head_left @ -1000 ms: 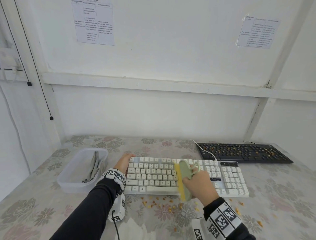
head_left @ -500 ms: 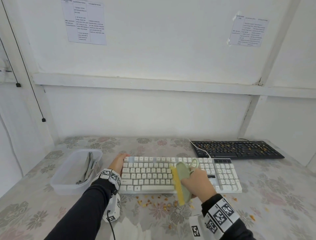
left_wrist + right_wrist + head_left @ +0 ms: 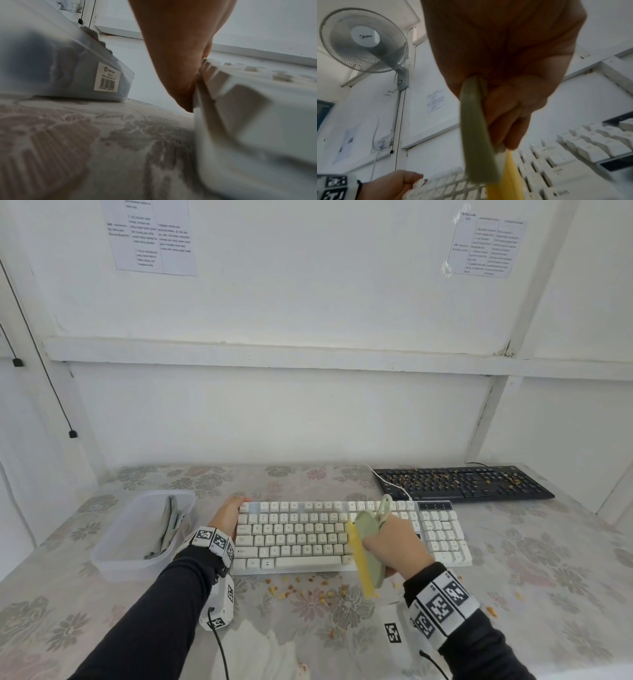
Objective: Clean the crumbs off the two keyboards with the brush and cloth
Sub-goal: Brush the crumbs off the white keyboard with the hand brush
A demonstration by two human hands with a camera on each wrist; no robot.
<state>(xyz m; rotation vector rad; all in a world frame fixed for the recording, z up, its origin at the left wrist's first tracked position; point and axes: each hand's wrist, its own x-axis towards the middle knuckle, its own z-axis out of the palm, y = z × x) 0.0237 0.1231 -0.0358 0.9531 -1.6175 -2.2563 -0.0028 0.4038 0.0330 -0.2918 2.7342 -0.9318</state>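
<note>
The white keyboard (image 3: 291, 539) lies in the middle of the table. My left hand (image 3: 227, 515) grips its left end, fingers curled over the far corner. My right hand (image 3: 394, 546) grips a green brush (image 3: 368, 546) with yellow bristles. The brush stands on edge across the keys right of centre, its near tip over the table. Orange crumbs (image 3: 308, 587) lie on the table by the keyboard's front edge. The black keyboard (image 3: 462, 482) at the back right is strewn with crumbs. A grey cloth (image 3: 169, 529) sits in a clear tub (image 3: 113, 556).
The clear tub stands left of the white keyboard, close to my left wrist. Crumpled white tissue (image 3: 253, 652) lies at the table's near edge. A white cable (image 3: 390, 484) runs from the white keyboard toward the wall. More crumbs (image 3: 491, 611) lie at the right front.
The brush has slid toward me along the keys, its near tip now past the keyboard's front edge. My left hand has kept its hold on the keyboard's left end.
</note>
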